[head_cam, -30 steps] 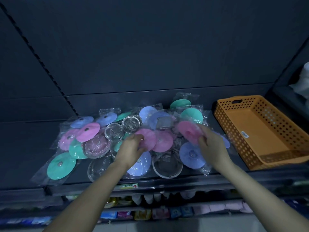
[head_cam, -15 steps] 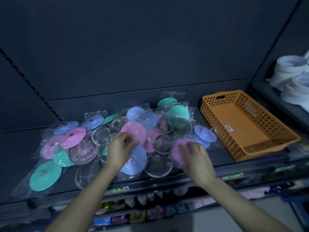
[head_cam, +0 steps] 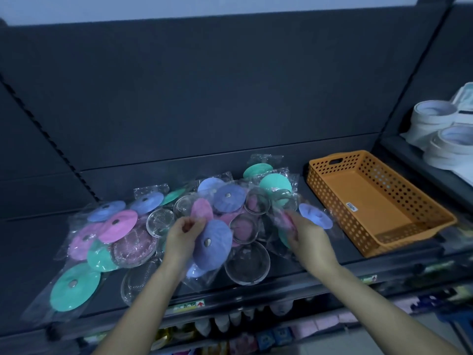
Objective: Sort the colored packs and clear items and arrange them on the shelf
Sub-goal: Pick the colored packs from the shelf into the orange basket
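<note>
Sorting under way, 2 packs in hand: the left hand [head_cam: 183,235] has its grip pinched on a purple pack [head_cam: 212,245] near the front edge of the shelf [head_cam: 33,247]; the right hand [head_cam: 309,235] apparently clasps a blurred pink pack [head_cam: 282,219]. Next, lay each with its colour.

Colored packs [head_cam: 118,226]: flat round discs in teal, pink and lavender-blue, each with a small metal centre stud and sealed in a clear bag, heaped overlapping across the middle of the shelf [head_cam: 35,254]. Clear items [head_cam: 160,222]: round see-through mesh dishes, mixed through the heap, the largest near the shelf's front edge. One lavender-blue pack [head_cam: 212,245] stands tilted, pinched by the left hand [head_cam: 183,237]; one pink pack [head_cam: 282,221], blurred, sits in the right hand [head_cam: 307,237].
</note>
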A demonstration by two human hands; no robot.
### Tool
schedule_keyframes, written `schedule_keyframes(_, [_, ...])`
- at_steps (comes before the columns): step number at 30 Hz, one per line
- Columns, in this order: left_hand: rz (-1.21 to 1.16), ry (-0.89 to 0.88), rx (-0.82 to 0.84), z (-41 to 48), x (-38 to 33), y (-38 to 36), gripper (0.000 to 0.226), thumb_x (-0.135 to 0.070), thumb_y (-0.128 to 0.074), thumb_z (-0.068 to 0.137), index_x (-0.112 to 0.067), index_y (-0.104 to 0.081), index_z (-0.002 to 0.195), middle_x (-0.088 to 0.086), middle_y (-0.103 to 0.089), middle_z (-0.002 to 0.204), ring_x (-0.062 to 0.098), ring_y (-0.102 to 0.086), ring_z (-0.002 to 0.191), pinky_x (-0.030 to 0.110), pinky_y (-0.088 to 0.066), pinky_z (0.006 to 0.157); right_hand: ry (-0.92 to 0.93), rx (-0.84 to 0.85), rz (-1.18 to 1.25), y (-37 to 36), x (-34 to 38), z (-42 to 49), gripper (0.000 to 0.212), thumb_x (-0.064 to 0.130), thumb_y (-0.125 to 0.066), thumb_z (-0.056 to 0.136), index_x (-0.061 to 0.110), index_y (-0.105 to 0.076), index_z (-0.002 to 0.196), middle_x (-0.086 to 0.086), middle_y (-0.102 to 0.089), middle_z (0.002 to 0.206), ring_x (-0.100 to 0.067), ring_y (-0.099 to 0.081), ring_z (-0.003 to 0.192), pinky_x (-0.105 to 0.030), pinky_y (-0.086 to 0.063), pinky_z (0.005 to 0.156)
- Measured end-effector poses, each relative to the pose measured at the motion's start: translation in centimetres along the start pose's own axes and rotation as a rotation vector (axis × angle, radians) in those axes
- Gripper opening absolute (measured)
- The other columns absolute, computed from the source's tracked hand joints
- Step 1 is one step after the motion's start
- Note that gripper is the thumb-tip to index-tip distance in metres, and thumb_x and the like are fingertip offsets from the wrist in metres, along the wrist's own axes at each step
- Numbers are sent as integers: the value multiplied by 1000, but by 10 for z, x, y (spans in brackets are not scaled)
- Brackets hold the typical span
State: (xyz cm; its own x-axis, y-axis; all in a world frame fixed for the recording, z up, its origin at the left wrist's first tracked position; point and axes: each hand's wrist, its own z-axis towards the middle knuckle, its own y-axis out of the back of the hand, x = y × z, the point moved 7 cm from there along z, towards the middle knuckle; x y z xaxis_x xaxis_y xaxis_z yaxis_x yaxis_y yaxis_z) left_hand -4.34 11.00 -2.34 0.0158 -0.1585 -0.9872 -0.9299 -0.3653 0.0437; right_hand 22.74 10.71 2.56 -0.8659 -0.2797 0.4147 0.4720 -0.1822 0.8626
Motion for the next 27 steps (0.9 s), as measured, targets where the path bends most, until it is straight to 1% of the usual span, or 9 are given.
schedule_keyframes(3, [126, -83, 24, 0, -10, -4, 19, -16, -66, 86, 2, -59, 85, 6, -60, 76, 18, -52, 71, 31, -41, 68, -157, -134, 286, 16, -5, 1, 42, -7, -49, 84, 16, -61, 117, 1, -59, 71, -6, -52, 56, -25, -46, 52])
schedule_keyframes(4, [136, -99, 35, -1, -12, -6, 20, -17, -67, 86, 1, -58, 83, 6, -60, 76, 19, -51, 71, 33, -41, 70, -227, -179, 361, 19, -9, 0, 44, -6, -49, 85, 21, -60, 118, 3, -60, 70, -4, -53, 54, -18, -45, 53])
schedule_keyframes(7, [121, -138, 70, -2, -22, -15, 23, -18, -67, 85, 1, -56, 80, 6, -58, 74, 16, -50, 68, 32, -41, 68, -417, -333, 532, 24, -17, -5, 33, 1, -55, 85, 22, -62, 109, 8, -50, 56, 2, -45, 44, -8, -35, 44])
schedule_keyframes(10, [64, -159, 96, -4, -30, -27, 20, -15, -67, 85, 0, -56, 79, 3, -57, 72, 13, -49, 66, 28, -41, 65, -500, -405, 697, 23, -16, -8, 9, 3, -59, 81, 8, -63, 88, 3, -49, 55, -2, -39, 41, -12, -33, 41])
schedule_keyframes(13, [14, -145, 154, -7, -33, -46, 15, -16, -67, 85, -6, -59, 78, -2, -61, 71, 9, -53, 66, 24, -44, 65, -576, -425, 885, 16, -9, -10, 3, 0, -58, 78, -3, -57, 79, -2, -46, 59, -12, -39, 50, -27, -33, 47])
schedule_keyframes(18, [-12, -198, 238, -19, -45, -93, 16, -12, -67, 85, -9, -57, 73, -6, -61, 65, 6, -55, 62, 18, -44, 64, -616, -360, 1048, 9, 3, -12, 19, -5, -54, 76, 8, -49, 63, -5, -42, 60, -14, -37, 54, -27, -30, 49])
schedule_keyframes(20, [24, -192, 267, -22, -47, -114, 14, -17, -65, 86, -10, -57, 76, -2, -64, 69, 12, -59, 68, 22, -45, 66, -629, -336, 1111, 12, -1, -9, 11, -4, -58, 79, -1, -53, 70, -7, -48, 64, -16, -41, 60, -31, -33, 55])
schedule_keyframes(24, [31, -250, 230, -22, -63, -152, 13, -20, -64, 87, -14, -55, 79, 1, -64, 72, 15, -60, 68, 19, -46, 63, -710, -256, 1355, 26, -22, 2, 8, 9, -58, 85, 9, -60, 77, -7, -52, 66, -18, -49, 60, -27, -38, 50])
schedule_keyframes(27, [78, -301, 193, -19, -75, -187, 17, -25, -66, 86, -15, -54, 79, 3, -64, 71, 16, -61, 68, 24, -48, 65, -621, -160, 1452, 48, -40, 20, 15, 22, -59, 86, 8, -64, 85, -11, -62, 77, -24, -59, 69, -28, -45, 55])
